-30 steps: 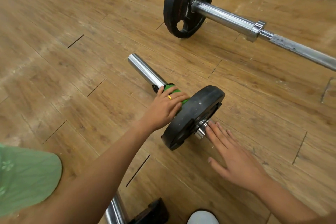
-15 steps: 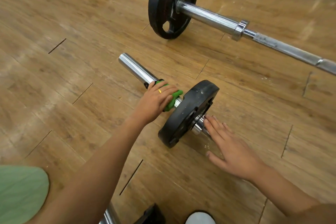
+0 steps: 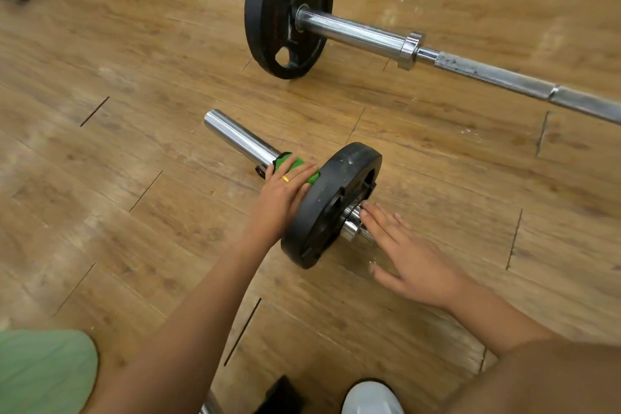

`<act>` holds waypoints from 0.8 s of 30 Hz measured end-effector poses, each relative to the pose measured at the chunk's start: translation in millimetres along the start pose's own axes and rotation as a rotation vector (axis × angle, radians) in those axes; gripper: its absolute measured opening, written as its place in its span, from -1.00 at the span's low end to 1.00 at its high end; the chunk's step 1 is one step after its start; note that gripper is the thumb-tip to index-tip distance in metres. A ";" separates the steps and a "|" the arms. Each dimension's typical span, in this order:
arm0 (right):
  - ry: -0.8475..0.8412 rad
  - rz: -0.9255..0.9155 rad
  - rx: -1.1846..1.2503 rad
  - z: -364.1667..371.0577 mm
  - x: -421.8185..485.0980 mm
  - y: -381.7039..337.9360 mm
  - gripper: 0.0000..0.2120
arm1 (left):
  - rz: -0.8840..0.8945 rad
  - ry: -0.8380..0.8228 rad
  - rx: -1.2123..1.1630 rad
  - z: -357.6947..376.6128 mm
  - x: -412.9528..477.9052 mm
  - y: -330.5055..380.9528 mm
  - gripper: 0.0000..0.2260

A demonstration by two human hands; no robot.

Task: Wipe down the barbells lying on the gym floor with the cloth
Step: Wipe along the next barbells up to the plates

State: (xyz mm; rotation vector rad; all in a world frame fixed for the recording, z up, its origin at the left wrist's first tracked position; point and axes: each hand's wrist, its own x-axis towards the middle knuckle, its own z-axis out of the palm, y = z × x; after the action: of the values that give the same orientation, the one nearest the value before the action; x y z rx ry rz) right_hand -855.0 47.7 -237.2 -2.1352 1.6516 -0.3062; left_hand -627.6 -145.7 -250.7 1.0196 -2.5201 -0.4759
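The left hand (image 3: 284, 191), gripping the green cloth (image 3: 297, 163), slid against the weight plate (image 3: 339, 175); unwiped barbell sleeve (image 3: 240, 138) runs far-left; right hand (image 3: 413, 262) lies flat.

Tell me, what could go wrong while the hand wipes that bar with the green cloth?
1. The left hand grips the cloth on the bar right against the plate; if the plate slides, the fingers might get pinched.
2. The plate is round, and the right hand only lies flat on the bar, so a hard wipe could make it roll.
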 end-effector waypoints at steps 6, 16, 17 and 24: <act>-0.015 0.004 -0.018 -3.7 0.0 2.4 -0.17 | 0.174 -0.071 0.085 7.2 -6.1 -19.0 -0.17; -0.026 0.054 0.001 -10.1 4.8 12.9 -0.17 | -0.118 0.058 -0.049 6.6 17.6 1.4 -0.58; -0.027 0.056 0.001 -11.1 5.5 15.8 -0.17 | -0.080 0.020 -0.016 6.5 19.3 1.1 -0.56; -0.038 0.104 0.057 -20.9 11.7 36.7 -0.12 | -0.014 -0.141 -0.031 -5.5 51.5 -14.1 -0.55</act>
State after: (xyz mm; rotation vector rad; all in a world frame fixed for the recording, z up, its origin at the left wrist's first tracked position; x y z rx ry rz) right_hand -892.4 24.9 -236.4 -1.9934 1.7051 -0.2756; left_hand -651.1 -193.1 -240.9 1.0265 -2.6208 -0.6084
